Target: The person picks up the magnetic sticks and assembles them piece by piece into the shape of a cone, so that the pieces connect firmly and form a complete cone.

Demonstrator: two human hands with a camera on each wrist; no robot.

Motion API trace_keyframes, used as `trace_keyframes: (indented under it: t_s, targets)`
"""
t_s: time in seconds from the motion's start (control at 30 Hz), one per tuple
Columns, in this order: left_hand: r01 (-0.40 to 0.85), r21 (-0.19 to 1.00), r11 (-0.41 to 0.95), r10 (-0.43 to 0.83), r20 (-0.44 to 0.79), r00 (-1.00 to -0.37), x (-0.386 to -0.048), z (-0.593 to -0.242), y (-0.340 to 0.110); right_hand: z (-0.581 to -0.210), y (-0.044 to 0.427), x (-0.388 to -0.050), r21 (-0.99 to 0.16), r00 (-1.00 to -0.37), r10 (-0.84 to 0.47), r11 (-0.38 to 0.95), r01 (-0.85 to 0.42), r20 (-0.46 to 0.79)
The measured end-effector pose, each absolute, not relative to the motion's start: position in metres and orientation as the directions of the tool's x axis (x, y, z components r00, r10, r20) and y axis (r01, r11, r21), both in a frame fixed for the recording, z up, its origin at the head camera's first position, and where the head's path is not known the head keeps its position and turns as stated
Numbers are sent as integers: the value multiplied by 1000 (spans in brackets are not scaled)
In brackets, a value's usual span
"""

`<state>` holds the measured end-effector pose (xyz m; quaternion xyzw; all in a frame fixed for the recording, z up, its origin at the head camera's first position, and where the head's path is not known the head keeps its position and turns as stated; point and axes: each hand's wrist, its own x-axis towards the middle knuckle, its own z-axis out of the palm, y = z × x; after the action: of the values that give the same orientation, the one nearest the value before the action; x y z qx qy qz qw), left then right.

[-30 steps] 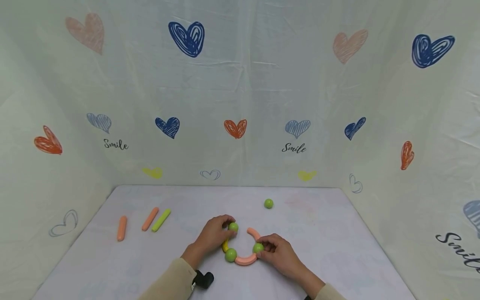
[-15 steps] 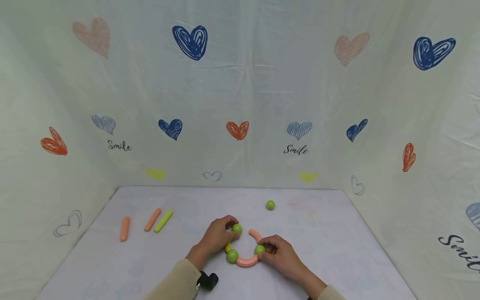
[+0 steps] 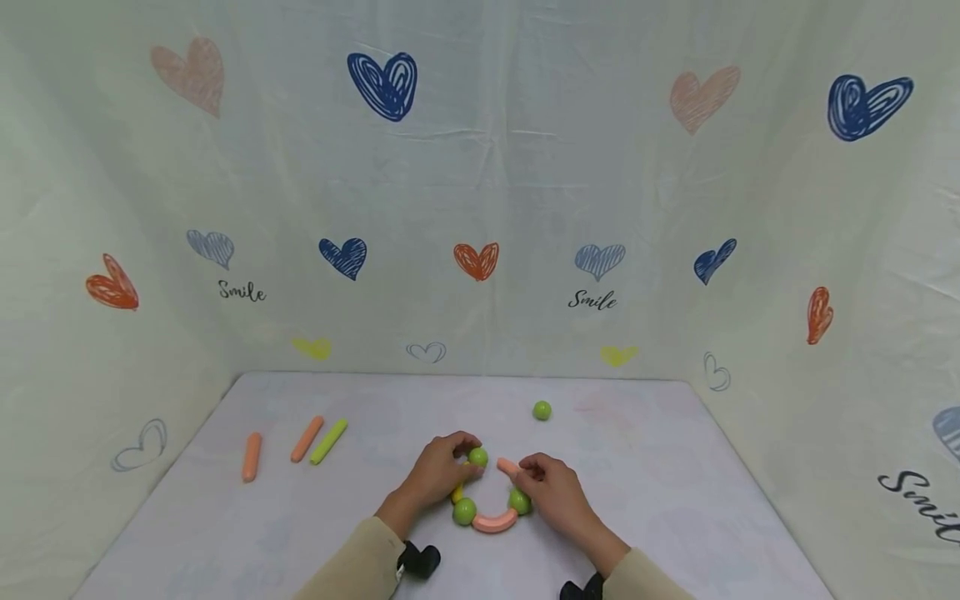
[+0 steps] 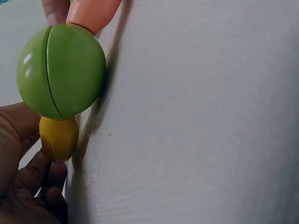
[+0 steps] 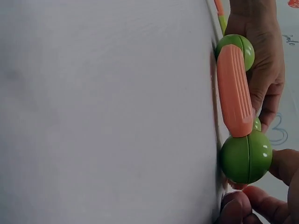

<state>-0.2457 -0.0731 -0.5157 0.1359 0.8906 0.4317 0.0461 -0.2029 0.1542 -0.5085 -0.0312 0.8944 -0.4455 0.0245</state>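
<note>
My left hand [image 3: 438, 473] pinches a green ball [image 3: 477, 457] at the far left of an unclosed ring of toy rods and balls. Below that ball a yellow rod [image 4: 59, 139] runs to a second green ball [image 4: 63, 70], partly hidden by the fingers in the head view. A curved salmon rod [image 3: 495, 523] links this ball to a third green ball [image 3: 520, 501] at the right. My right hand [image 3: 558, 493] pinches another curved salmon rod [image 3: 507, 467], which joins the right ball. A gap lies between this rod's free end and the ball in my left hand.
Two straight salmon rods [image 3: 251, 457] and a lime rod [image 3: 328, 442] lie on the left of the white table [image 3: 637, 467]. Another green ball [image 3: 542, 410] sits farther back. A heart-printed curtain [image 3: 525, 183] encloses the back and sides.
My right hand has shifted from the right green ball up to the curved salmon rod beyond it. The left hand keeps its hold, a little farther right, and the head view has shifted slightly.
</note>
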Motion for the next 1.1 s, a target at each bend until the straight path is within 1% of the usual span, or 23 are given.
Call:
trace_keyframes:
  t_s: [0.23,0.43,0.57,0.83,1.1]
  targets:
    - [206,776,597,294,28,-956,-247,-516,-74,-506,138,-212,-732,-1000,-8,682,11,-23]
    - [229,781,581,313,46,-949,-246,-517,-74,-507,131,-212,-737,-999,48,676,27,8]
    - [238,784,574,319,54,-946,-247,-518,-73,-510,131,-213,-747,-998,53,664,25,14]
    - [267,794,546,350,73,-934,-247,-519,-74,-508,132,-212,-767,-1000,17,641,-1,16]
    - [281,780,560,379,61,-923,-246,-517,-75,-509,131,-210,-761,-999,36,649,5,23]
